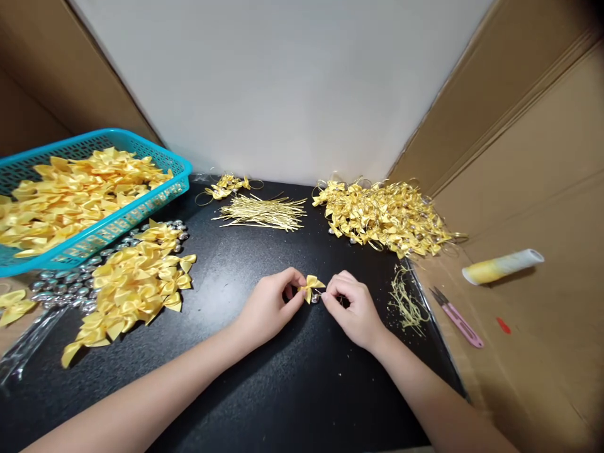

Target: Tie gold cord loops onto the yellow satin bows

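Near the middle of the black tabletop, my left hand pinches a small yellow ribbon bow between thumb and fingertips. A shiny silver bead hangs at the bow's lower edge. Close on the right, my right hand is closed in a pinch on what looks like a thin gold cord beside the bow; its fingers mostly cover the strand. Beyond both hands lies a bundle of straight gold cords.
At left, a blue basket holds yellow bows, with loose bows and silver beads beside it. Finished-looking looped bows are heaped at back right. Cord scraps, pink snips and a tube lie at right.
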{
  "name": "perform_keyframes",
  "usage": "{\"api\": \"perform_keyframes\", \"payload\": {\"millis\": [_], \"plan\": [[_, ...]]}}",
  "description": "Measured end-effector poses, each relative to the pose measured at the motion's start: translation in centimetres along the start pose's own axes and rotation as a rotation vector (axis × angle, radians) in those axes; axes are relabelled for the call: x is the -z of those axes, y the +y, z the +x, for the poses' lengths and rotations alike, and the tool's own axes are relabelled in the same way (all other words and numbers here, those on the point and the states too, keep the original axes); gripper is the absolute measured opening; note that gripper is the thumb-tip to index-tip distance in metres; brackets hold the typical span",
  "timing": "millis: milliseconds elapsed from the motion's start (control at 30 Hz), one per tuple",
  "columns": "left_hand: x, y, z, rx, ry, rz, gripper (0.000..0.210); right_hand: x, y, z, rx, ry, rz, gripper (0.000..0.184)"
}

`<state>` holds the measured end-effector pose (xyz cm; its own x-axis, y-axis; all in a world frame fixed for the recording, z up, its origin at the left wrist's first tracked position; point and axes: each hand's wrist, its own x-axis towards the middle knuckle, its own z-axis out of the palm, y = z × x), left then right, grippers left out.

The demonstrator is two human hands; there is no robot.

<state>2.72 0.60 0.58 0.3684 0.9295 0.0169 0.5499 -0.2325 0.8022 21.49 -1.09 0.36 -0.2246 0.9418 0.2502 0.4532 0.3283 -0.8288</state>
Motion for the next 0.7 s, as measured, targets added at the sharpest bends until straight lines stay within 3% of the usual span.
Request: {"api": "perform_keyframes", "payload": {"millis": [167, 400, 600, 700], "plan": [[0.0, 0.0, -0.4, -0.009, -0.036, -0.165, 0.010, -0.3, -0.1, -0.2, 0.004, 0.108, 0.079, 0.026], [-0.6, 0.2, -0.9, -0.045, -0.034, -0.342, 0.007, -0.9, -0.4, -0.3, -0.051, 0.040, 0.237, 0.026], [-1.2, 0.1, -1.2, 0.060, 0.085, -0.599, 0.016, -1.4, -0.3, -0.6, 0.021, 0.101, 0.260, 0.027], [-1.3, 0.0, -1.1, 0.128, 0.089, -0.663, 0.020, -1.6, -0.2, -0.8, 0.040, 0.141, 0.234, 0.027]]}}
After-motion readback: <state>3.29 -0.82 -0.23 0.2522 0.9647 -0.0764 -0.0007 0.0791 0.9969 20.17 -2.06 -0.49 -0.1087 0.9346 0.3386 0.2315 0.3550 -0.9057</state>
